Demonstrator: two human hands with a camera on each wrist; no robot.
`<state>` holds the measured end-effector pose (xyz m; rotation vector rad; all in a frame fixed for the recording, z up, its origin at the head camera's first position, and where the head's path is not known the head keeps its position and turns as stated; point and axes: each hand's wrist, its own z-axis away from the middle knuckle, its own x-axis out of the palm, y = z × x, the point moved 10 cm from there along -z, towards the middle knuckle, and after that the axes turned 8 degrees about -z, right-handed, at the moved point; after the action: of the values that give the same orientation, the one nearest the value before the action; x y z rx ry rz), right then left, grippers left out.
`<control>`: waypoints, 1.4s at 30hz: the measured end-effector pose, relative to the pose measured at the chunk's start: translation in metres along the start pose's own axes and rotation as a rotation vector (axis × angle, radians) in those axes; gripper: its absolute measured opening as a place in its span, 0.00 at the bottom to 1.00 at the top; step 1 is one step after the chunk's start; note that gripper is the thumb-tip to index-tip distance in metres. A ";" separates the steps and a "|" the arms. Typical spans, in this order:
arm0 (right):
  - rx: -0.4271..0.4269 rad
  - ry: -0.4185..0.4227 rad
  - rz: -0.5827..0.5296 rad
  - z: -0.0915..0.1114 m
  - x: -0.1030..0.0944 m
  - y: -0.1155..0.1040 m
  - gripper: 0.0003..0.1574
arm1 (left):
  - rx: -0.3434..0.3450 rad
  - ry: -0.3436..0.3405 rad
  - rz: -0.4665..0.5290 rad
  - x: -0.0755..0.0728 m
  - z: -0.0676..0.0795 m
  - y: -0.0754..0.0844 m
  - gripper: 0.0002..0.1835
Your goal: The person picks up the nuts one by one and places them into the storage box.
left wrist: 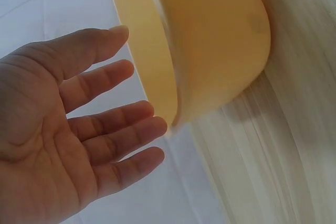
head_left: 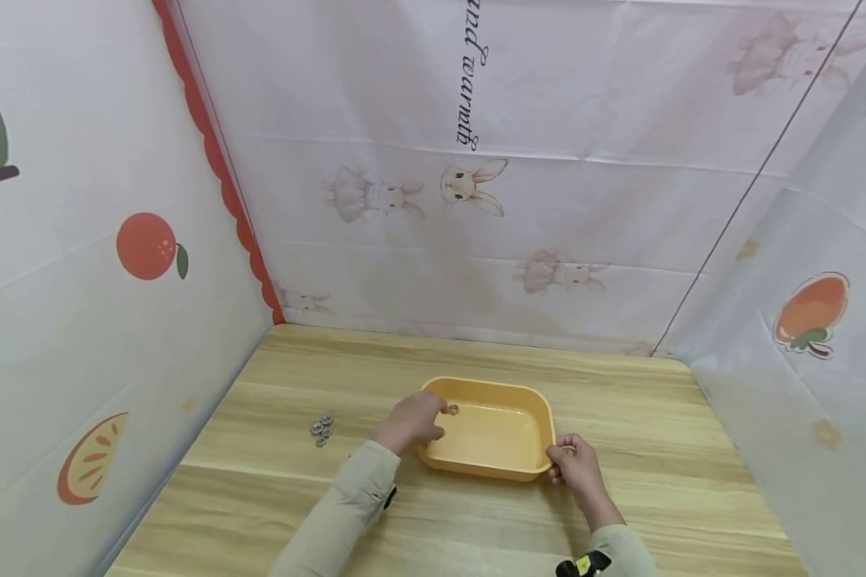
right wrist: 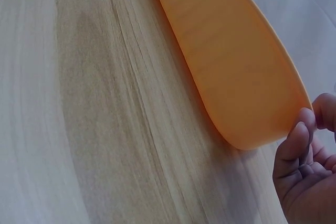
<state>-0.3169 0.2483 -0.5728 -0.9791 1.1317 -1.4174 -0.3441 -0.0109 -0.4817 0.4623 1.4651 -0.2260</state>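
A yellow plastic tray with rounded corners stands on the wooden table. Inside it, close to its far left corner, lies one small metal nut. My left hand is over the tray's left end, its fingers spread and nothing between them; the left wrist view shows this bare palm beside the tray wall. At the right end, my right hand pinches the tray's rim between thumb and fingers. Several metal nuts lie in a small cluster on the table, left of the tray.
The pale wood table extends around the tray. Printed white cloth walls stand at the left, back and right, close to the table's edges.
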 end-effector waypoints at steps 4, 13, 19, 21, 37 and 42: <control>-0.005 0.000 -0.011 0.000 0.001 -0.002 0.12 | -0.003 0.066 -0.080 -0.005 0.003 -0.006 0.16; 0.004 0.002 -0.011 -0.003 0.000 -0.002 0.11 | -0.028 0.135 -0.086 -0.015 0.011 -0.025 0.16; 0.001 -0.003 -0.013 -0.004 0.001 -0.001 0.11 | -0.045 0.187 -0.109 -0.018 0.016 -0.042 0.15; 0.000 -0.003 -0.013 -0.003 0.000 0.000 0.12 | -0.047 0.197 -0.117 -0.017 0.019 -0.046 0.15; -0.005 -0.005 -0.029 -0.001 0.000 0.002 0.12 | -0.132 0.192 -0.227 -0.007 0.037 -0.077 0.16; -0.005 -0.007 -0.022 -0.002 0.000 0.001 0.12 | -0.187 0.175 -0.171 -0.006 0.044 -0.095 0.16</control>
<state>-0.3183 0.2481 -0.5746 -1.0023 1.1230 -1.4282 -0.3453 -0.1156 -0.4899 0.2085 1.6818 -0.1853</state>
